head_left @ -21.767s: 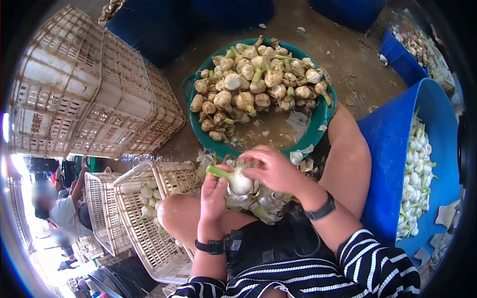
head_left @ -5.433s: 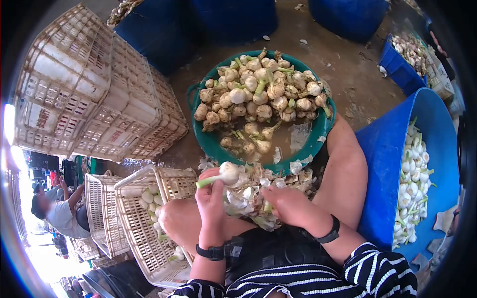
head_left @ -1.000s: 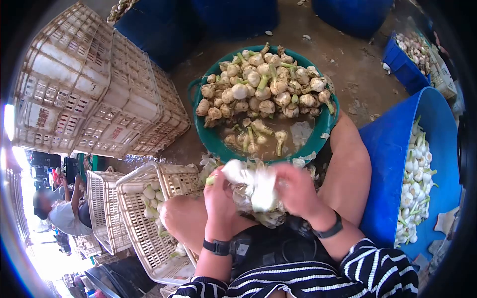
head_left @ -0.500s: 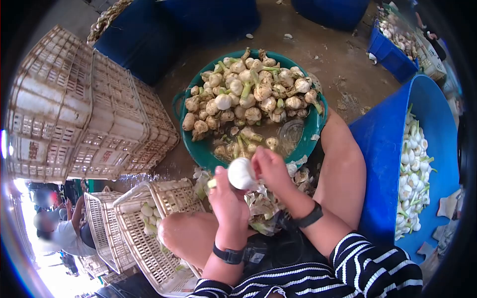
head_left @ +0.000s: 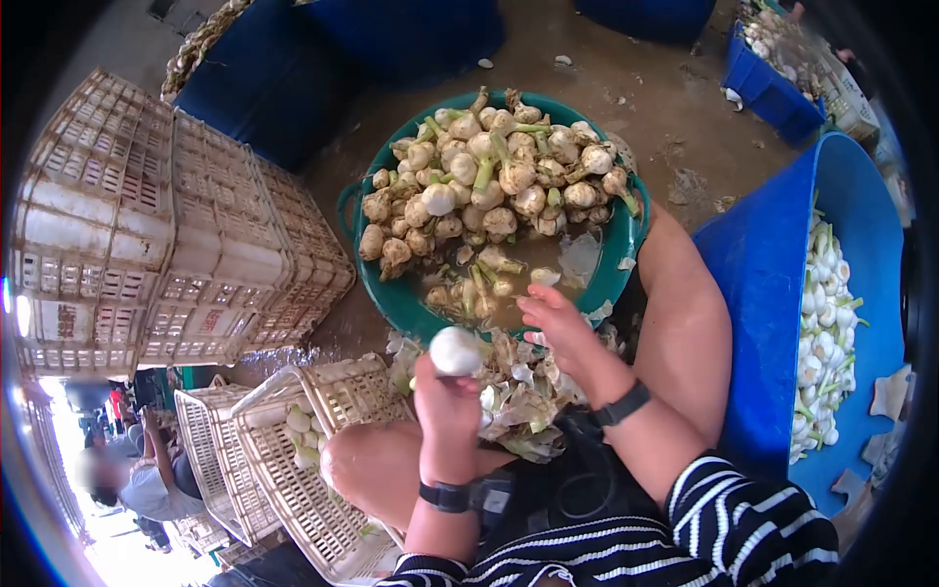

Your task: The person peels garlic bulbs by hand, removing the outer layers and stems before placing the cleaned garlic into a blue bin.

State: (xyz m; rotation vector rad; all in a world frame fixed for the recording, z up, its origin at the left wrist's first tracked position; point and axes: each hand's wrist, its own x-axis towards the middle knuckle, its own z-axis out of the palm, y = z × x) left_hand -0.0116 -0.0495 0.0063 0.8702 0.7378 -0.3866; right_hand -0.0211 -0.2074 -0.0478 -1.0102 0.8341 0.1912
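A clean white garlic bulb [head_left: 456, 351] is held up in my left hand [head_left: 447, 399], near the front rim of a green tub [head_left: 393, 311]. My right hand [head_left: 556, 323] is to the right of the bulb, apart from it, with its fingers spread and nothing in them. Unpeeled garlic bulbs [head_left: 489, 161] with dirty skins and green stems are heaped in the tub, above murky water. Loose garlic peelings [head_left: 518, 391] lie below and between my hands.
Stacked white crates [head_left: 147, 235] stand at the left, and a white basket [head_left: 293, 479] with some bulbs is at lower left. A blue bin [head_left: 753, 323] with peeled garlic [head_left: 822, 342] is at right. Another person [head_left: 161, 479] sits at far left.
My right hand has come away from the bulb and opened. My left hand has moved slightly left and down with the bulb. A translucent piece of skin now shows in the tub's water.
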